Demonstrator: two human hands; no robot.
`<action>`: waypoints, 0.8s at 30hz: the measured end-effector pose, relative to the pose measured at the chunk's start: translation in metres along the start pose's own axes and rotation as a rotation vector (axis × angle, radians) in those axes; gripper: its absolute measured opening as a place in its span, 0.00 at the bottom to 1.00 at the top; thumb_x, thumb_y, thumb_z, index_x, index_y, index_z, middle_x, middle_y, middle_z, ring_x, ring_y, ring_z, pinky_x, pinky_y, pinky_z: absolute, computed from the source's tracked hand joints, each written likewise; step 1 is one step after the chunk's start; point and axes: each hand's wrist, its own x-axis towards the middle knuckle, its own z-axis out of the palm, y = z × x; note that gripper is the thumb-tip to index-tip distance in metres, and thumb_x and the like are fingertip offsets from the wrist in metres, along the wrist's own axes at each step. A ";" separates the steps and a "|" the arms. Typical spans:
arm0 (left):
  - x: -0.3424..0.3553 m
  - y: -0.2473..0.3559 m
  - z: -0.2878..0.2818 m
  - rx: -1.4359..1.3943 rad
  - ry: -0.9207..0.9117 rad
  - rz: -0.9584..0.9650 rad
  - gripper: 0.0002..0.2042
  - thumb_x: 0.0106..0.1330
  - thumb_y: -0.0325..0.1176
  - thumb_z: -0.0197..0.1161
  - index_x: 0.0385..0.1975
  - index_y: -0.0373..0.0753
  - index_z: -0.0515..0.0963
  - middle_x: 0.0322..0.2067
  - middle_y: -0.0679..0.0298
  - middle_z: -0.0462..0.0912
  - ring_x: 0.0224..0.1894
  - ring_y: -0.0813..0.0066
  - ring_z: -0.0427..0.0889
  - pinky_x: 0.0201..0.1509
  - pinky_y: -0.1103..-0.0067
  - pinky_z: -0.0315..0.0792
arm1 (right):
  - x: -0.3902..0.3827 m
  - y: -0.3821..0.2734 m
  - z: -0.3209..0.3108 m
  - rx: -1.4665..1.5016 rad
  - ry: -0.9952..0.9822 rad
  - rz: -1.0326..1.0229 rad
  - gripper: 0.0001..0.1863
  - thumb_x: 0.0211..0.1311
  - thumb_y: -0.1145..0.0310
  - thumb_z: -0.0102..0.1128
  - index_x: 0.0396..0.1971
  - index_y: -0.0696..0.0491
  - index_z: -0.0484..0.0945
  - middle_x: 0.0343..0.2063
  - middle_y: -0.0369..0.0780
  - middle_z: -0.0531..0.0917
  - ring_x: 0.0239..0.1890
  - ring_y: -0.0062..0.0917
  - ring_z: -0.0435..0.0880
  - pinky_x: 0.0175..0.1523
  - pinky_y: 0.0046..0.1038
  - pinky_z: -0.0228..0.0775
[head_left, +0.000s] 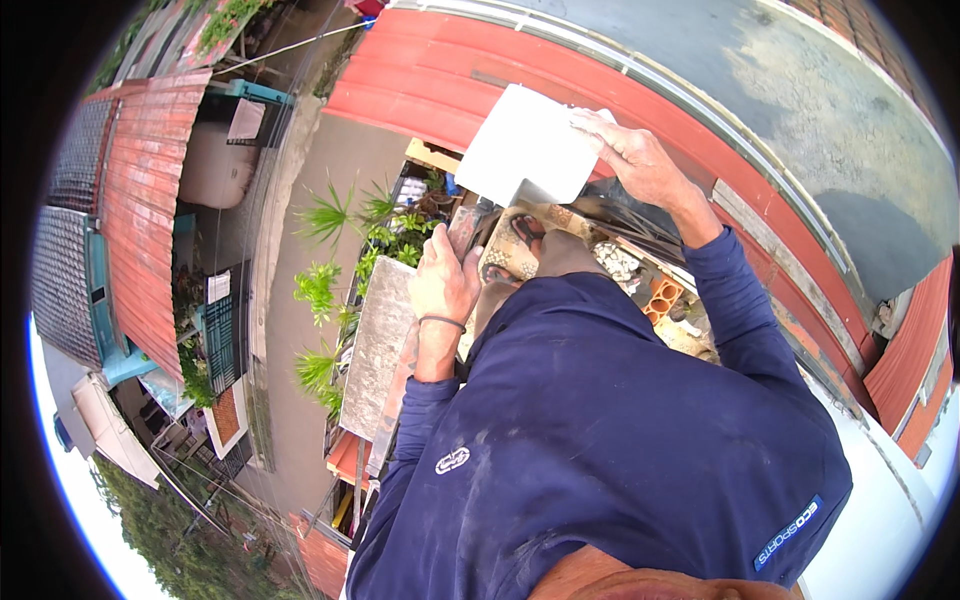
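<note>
In the head view, a white square panel [515, 145] lies beyond the person's feet, its far side set against red corrugated roofing sheets [425, 75]. The right hand [640, 160] reaches to the panel's right side, fingers extended and tips touching its far corner; whether it grips the edge or only presses on it, I cannot tell. The left hand [443, 282], a dark band [443, 320] at its wrist, is held lower with fingers partly bent, just beside a rough grey slab [375, 345]; I cannot tell whether it holds anything. Leafy green plants [400, 237] grow to the left of this hand. The feet wear dark sandals [526, 231], and an orange hollow brick [662, 298] lies right of the legs, beside the dark blue long-sleeved shirt [620, 420].
</note>
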 end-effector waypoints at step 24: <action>-0.002 0.007 0.008 0.061 0.046 -0.052 0.31 0.68 0.45 0.71 0.66 0.36 0.71 0.47 0.51 0.85 0.46 0.48 0.89 0.45 0.59 0.84 | 0.093 0.003 0.016 0.222 -0.160 0.060 0.21 0.81 0.70 0.53 0.70 0.52 0.78 0.57 0.45 0.89 0.46 0.36 0.90 0.52 0.38 0.80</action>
